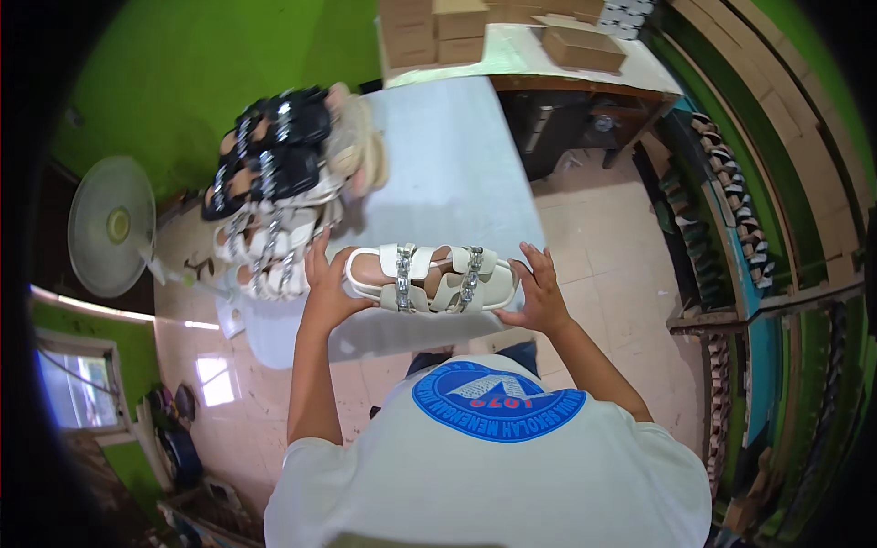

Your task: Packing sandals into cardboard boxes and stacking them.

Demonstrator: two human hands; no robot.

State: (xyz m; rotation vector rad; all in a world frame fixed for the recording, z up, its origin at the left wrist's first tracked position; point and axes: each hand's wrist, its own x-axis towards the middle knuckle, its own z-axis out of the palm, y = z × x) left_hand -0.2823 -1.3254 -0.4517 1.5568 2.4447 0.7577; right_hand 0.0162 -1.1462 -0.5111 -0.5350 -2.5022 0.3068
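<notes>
1. The person is holding a pair of cream platform sandals (429, 277) between both hands, one hand at each end. The left hand (326, 281) is closing its fingers over one end of the pair, and the right hand (539, 292) is pressing against the other end with fingers curled round it, so both hands are clamped on the sandals.
2. The two sandals are lying side by side, straps with shiny silver trim facing up. Gripped by the ends like this, they are being kept together as one pair; that looks to me like the reason for the two-handed hold.
3. The pair is hovering just above the near edge of a pale work table (457, 173), directly in front of the person's chest.
4. Just beyond the left hand, a heap of sandals (274, 183) is piling up on the table's left side: white ones nearest, black ones with silver trim on top, beige ones further back. They seem stacked within easy reach.
5. At the far end of the table, brown cardboard boxes (438, 32) are standing in a stack, with another box (585, 47) lying beside them.
6. Around the room, green walls are showing, a standing fan (111, 226) is sitting to the left on the tiled floor (603, 265), and shelves (731, 210) on the right are carrying rows of more footwear.
</notes>
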